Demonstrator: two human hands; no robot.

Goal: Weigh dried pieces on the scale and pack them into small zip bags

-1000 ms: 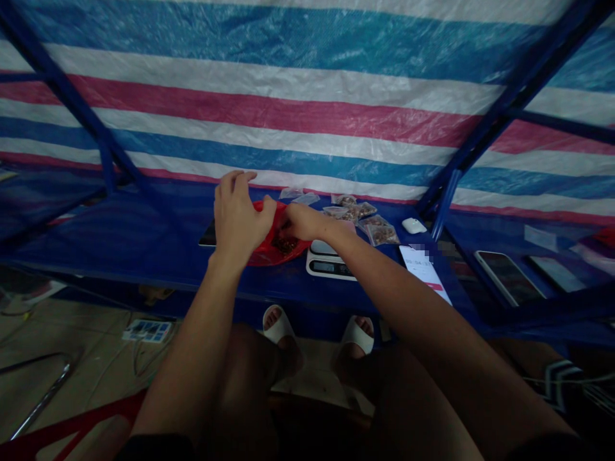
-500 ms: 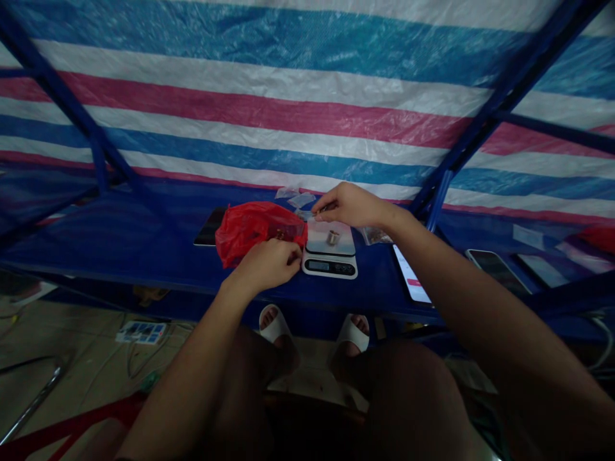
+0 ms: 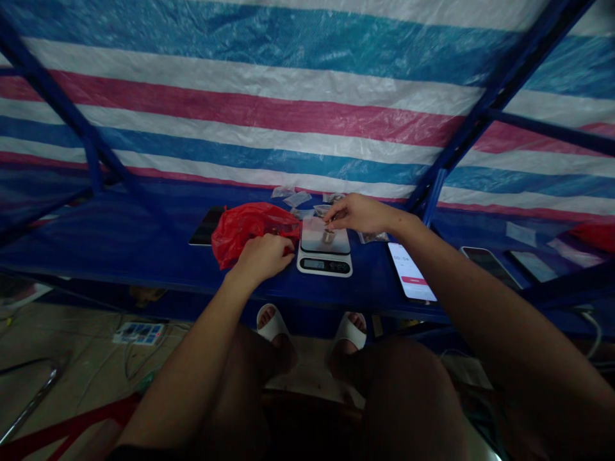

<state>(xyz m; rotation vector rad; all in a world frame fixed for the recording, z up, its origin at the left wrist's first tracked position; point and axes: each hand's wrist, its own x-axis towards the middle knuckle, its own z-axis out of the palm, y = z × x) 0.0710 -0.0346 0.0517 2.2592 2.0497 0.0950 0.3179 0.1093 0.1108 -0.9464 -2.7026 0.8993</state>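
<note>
A white digital kitchen scale (image 3: 325, 264) sits on the blue shelf, its small display facing me. On its plate stands a small, shiny metal cylinder (image 3: 328, 237). Above that cylinder my right hand (image 3: 355, 213) pinches with thumb and fingertips; whatever is between them is too small and dark to make out. My left hand (image 3: 265, 257) rests just left of the scale, at the front edge of a crumpled red plastic bag (image 3: 252, 218). Its fingers are curled closed, and what they may hold is hidden. Small metallic pieces show dimly in the bag's opening.
Several small clear zip bags (image 3: 298, 199) lie behind the scale, and another filled clear bag (image 3: 373, 237) is at its right. A lit phone (image 3: 408, 272) lies farther right. A dark tablet-like device (image 3: 206, 227) is partly under the red bag. Blue metal posts (image 3: 435, 197) frame the shelf.
My right hand has moved from the scale's back left corner rightward and forward to above the metal cylinder. My left hand stays by the red bag, and the view has shifted slightly.
</note>
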